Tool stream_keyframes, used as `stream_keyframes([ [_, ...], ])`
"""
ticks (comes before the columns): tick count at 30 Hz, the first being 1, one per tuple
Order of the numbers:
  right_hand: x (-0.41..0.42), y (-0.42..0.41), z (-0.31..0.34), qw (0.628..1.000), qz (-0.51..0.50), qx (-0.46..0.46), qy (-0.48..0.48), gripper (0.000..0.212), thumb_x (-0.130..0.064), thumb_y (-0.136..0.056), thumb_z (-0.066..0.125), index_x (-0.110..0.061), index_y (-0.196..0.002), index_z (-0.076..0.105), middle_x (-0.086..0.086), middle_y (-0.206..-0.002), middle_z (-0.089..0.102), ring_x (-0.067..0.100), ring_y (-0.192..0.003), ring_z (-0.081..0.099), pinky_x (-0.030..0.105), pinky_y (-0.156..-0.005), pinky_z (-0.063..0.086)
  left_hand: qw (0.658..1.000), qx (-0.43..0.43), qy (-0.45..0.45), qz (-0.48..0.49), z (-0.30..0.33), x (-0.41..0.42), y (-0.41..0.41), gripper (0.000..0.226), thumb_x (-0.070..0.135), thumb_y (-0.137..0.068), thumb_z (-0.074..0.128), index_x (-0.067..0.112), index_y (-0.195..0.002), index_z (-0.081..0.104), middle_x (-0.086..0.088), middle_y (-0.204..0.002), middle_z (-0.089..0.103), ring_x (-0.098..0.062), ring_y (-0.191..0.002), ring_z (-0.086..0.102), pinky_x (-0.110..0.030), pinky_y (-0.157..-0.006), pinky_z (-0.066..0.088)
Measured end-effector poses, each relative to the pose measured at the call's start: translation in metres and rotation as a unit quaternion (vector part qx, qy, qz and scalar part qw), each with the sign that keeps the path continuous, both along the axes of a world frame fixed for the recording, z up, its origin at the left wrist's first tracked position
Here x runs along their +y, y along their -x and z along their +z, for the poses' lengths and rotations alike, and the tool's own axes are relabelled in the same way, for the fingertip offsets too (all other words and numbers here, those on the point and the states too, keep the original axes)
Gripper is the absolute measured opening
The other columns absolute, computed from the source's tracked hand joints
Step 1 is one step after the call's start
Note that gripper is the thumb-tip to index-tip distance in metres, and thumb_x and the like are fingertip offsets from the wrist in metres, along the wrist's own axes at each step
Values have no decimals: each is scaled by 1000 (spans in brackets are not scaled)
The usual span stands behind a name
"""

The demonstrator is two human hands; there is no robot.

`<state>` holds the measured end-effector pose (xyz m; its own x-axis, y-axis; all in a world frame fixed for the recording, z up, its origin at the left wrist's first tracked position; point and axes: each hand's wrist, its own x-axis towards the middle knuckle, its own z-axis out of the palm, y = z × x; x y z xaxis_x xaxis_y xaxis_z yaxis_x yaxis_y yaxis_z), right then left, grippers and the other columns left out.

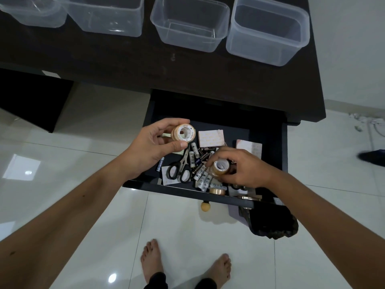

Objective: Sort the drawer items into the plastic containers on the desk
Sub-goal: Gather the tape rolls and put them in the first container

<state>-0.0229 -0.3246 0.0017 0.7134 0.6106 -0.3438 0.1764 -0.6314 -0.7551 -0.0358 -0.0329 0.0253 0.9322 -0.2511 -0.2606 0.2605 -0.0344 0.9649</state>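
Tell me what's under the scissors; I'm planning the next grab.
The scissors lie on a white paper slip and against loose batteries. Anything beneath the blades is hidden.

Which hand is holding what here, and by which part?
Left hand holds a stack of tape rolls by the outer rim, thumb against fingers. Right hand grips one tape roll by its outer edge above the drawer.

Dark desk [145, 65] bears four clear plastic containers [190, 24].
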Motion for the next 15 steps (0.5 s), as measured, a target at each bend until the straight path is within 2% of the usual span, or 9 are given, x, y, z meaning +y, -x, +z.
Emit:
stream_keyframes([
  [4, -9, 3, 1, 997, 35, 65, 2, 42, -10, -82, 85, -32, -115, 73, -16, -118, 66, 9, -116, 65, 39, -105, 52, 1000, 7, -7, -7, -8, -12, 2, 58, 18, -81, 82, 28, -136, 68, 0, -127, 70, -17, -114, 74, -29, -100, 59],
  [8, -10, 3, 0, 993, 75, 88, 37, 54, -7, -74, 87, -38, -115, 71, -18, -120, 66, 5, -116, 64, 38, -104, 54, 1000, 13, -14, -17, -15, -20, 5, 58, 18, -82, 81, 28, -137, 67, 0, -129, 70, -18, -116, 74, -28, -100, 59],
  [12, -6, 2, -2, 991, 80, 93, 44, 52, -3, -76, 85, -35, -114, 71, -14, -121, 71, 5, -113, 67, 39, -101, 56, 1000, 17, -23, -13, -16, -20, 5, 58, 19, -82, 82, 30, -137, 67, 3, -129, 70, -18, -118, 73, -30, -102, 59],
  [15, -3, 0, -2, 990, 87, 100, 48, 51, -3, -76, 85, -34, -115, 72, -15, -118, 73, 4, -110, 68, 35, -99, 56, 999, 18, -28, -10, -16, -18, 6, 57, 20, -82, 82, 33, -137, 68, 6, -129, 70, -18, -118, 72, -33, -103, 59],
])
